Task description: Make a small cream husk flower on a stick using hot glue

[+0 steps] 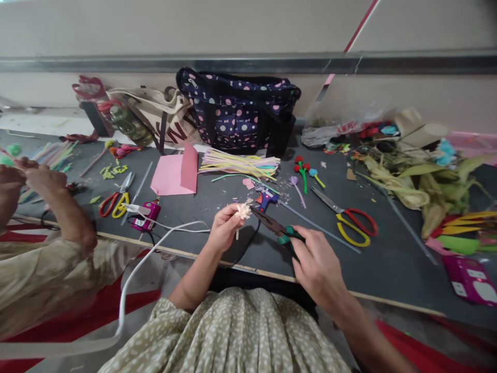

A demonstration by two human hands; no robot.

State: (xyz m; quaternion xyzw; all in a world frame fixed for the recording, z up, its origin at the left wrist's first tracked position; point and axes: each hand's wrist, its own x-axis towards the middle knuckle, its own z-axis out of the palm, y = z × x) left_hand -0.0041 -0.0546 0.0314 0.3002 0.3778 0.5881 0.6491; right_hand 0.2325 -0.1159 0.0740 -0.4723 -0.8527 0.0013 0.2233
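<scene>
My left hand (224,228) pinches a small pale paper flower (244,211) on a short stick, held just above the dark table (388,269). My right hand (316,261) grips green-handled pliers (276,227), whose dark jaws point left and touch the flower. A blue glue gun (265,198) lies just behind the flower, with a black cord running toward the table's front edge.
Red-and-yellow scissors (351,220) lie to the right, another pair (117,198) to the left by a purple device (145,216). Pink paper (174,174), pastel strips (238,163), a polka-dot bag (236,111) and dried leaves (419,186) crowd the back. Another person's hands (27,178) work at far left.
</scene>
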